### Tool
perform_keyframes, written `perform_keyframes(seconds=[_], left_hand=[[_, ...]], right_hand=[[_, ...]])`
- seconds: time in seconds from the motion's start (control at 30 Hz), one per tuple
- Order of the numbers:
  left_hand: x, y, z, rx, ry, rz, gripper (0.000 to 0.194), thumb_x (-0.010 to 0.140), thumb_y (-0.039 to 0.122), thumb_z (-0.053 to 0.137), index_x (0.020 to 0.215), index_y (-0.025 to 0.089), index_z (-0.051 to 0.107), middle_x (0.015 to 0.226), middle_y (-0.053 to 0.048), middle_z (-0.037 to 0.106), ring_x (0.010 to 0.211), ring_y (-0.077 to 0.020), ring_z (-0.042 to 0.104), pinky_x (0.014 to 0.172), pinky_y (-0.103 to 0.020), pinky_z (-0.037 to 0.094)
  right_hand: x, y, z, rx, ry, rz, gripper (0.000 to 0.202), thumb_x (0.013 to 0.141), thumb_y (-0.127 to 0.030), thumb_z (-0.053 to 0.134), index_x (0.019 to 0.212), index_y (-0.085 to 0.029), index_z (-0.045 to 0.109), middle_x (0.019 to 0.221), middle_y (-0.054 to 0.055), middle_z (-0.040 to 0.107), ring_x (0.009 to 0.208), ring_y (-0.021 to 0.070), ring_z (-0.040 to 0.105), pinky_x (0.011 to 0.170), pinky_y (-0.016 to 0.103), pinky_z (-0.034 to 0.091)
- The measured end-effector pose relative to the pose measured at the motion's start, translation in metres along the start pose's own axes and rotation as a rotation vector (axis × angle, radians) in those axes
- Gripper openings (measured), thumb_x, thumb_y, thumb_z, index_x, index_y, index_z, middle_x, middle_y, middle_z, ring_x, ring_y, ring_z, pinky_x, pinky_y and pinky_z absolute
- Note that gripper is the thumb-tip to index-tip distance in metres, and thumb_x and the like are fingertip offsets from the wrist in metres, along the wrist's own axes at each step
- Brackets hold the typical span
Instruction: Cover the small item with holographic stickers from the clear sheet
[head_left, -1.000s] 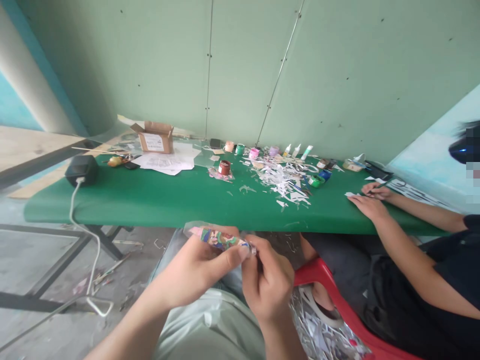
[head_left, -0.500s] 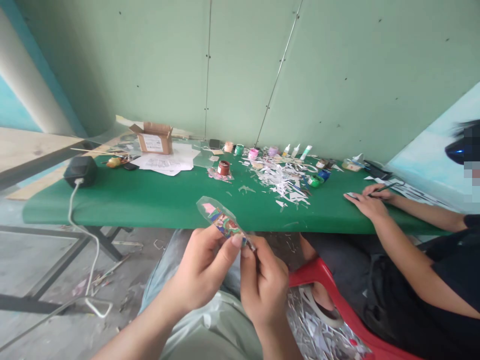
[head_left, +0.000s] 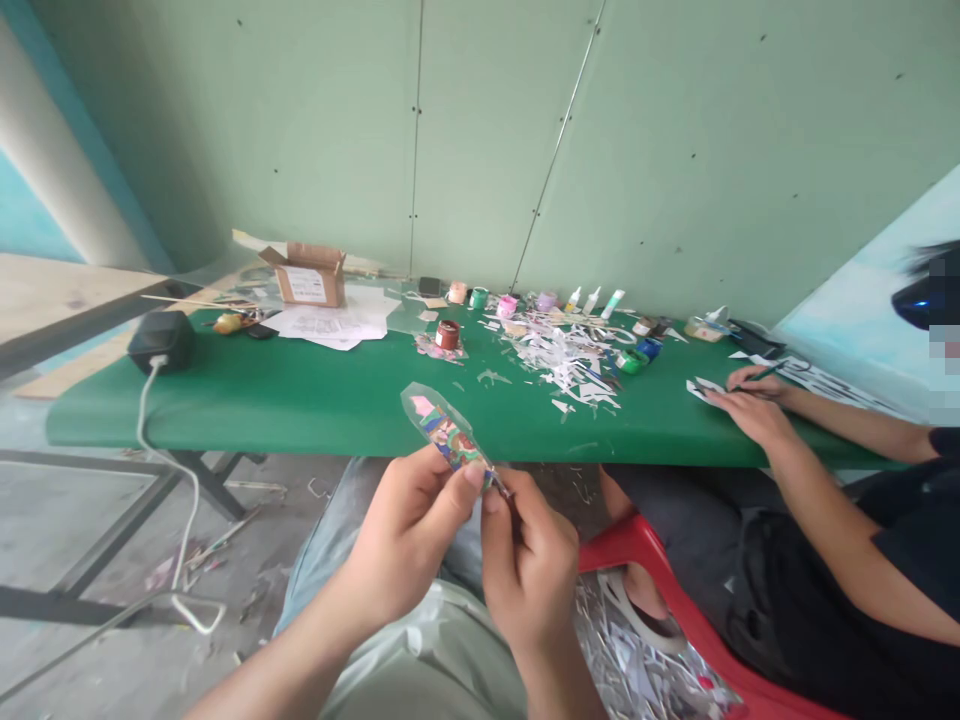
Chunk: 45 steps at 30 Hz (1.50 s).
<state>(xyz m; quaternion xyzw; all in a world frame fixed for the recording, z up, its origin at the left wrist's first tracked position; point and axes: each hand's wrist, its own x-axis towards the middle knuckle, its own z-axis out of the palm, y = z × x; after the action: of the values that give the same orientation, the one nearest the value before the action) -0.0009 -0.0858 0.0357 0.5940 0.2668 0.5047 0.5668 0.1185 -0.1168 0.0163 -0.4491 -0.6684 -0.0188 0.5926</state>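
A narrow piece of clear plastic film point(head_left: 420, 403), painted in pink, blue, green, brown and white patches, is held up in front of the table's near edge. My left hand point(head_left: 409, 530) is closed on its lower part, thumb on the painted face and fingers behind. My right hand point(head_left: 532, 570) pinches the lower right end, where a thin dark, shiny edge shows between thumb and forefinger. Whether that edge is the film itself or a small tool cannot be made out. The film's rounded, unpainted tip points up and left.
On the green table point(head_left: 300, 400) lie white paper scraps point(head_left: 562, 355), a brown paint jar point(head_left: 448, 336), other paint pots, a cardboard box point(head_left: 311, 277) and a black adapter point(head_left: 160, 342). A co-worker's hands point(head_left: 754, 405) work with a pen-like tool at right, beside a red chair point(head_left: 637, 550).
The painted film has tilted slightly, its tip shifting a little right and up. Both my hands keep their hold. The co-worker's hands have moved slightly right, showing more of a white piece.
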Motion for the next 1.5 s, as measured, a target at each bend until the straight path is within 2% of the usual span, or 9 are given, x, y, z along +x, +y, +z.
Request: perform_keyframes(seconds=[0.13,0.3,0.53,0.87,1.07,1.3,1.5], left_hand=[[0.0,0.006,0.003,-0.026,-0.026,-0.03,0.038,0.094,0.047,0.06,0.072,0.017,0.054,0.052,0.007,0.036,0.046,-0.0051,0.025,0.042,-0.019,0.019],[0.001,0.012,0.007,-0.095,-0.036,-0.094,0.041,0.09,0.052,0.064,0.071,0.017,0.053,0.051,0.008,0.034,0.044,-0.0048,0.022,0.04,-0.019,0.018],[-0.001,0.013,0.005,0.008,-0.015,-0.053,0.045,0.088,0.054,0.064,0.065,0.017,0.054,0.047,0.008,0.033,0.042,-0.0049,0.02,0.04,-0.021,0.018],[0.002,0.016,0.006,-0.067,-0.038,-0.111,0.045,0.085,0.056,0.067,0.068,0.016,0.054,0.047,0.008,0.033,0.043,-0.0044,0.02,0.04,-0.02,0.017],[0.001,0.014,0.005,-0.054,-0.02,-0.121,0.046,0.084,0.058,0.067,0.068,0.017,0.054,0.047,0.009,0.033,0.042,-0.0042,0.021,0.04,-0.021,0.017],[0.004,0.014,-0.001,0.011,-0.055,-0.082,0.045,0.086,0.054,0.067,0.066,0.016,0.056,0.045,0.008,0.036,0.042,-0.0046,0.023,0.041,-0.022,0.019],[0.004,0.016,-0.001,-0.056,-0.067,-0.101,0.045,0.086,0.053,0.068,0.065,0.016,0.054,0.045,0.009,0.034,0.04,-0.0033,0.021,0.039,-0.021,0.016]], right_hand=[[0.0,0.0,0.0,0.02,0.012,0.021,0.019,0.095,-0.012,0.048,0.101,-0.019,0.064,0.078,0.003,0.077,0.063,0.0131,0.073,0.057,0.018,0.054],[0.0,-0.002,-0.001,0.069,-0.005,0.041,0.021,0.095,-0.011,0.047,0.104,-0.018,0.065,0.081,0.004,0.078,0.065,0.0139,0.074,0.058,0.018,0.056],[0.0,-0.001,-0.001,0.076,-0.031,0.03,0.023,0.095,-0.013,0.046,0.105,-0.018,0.066,0.08,0.005,0.078,0.06,0.0135,0.073,0.057,0.018,0.055],[-0.002,0.001,-0.001,0.092,-0.055,0.045,0.025,0.097,-0.018,0.044,0.105,-0.018,0.067,0.08,0.005,0.077,0.059,0.0137,0.071,0.054,0.019,0.054],[-0.001,0.001,0.0,0.101,-0.052,0.042,0.025,0.096,-0.014,0.045,0.106,-0.019,0.068,0.083,0.005,0.079,0.061,0.0141,0.073,0.055,0.019,0.055],[-0.001,0.003,0.005,-0.116,0.044,-0.065,0.026,0.095,-0.011,0.047,0.11,-0.017,0.067,0.087,0.009,0.08,0.071,0.0183,0.078,0.062,0.021,0.059],[-0.002,0.001,0.008,-0.199,0.09,-0.128,0.024,0.097,-0.011,0.047,0.113,-0.015,0.065,0.092,0.01,0.081,0.073,0.0169,0.078,0.066,0.019,0.059]])
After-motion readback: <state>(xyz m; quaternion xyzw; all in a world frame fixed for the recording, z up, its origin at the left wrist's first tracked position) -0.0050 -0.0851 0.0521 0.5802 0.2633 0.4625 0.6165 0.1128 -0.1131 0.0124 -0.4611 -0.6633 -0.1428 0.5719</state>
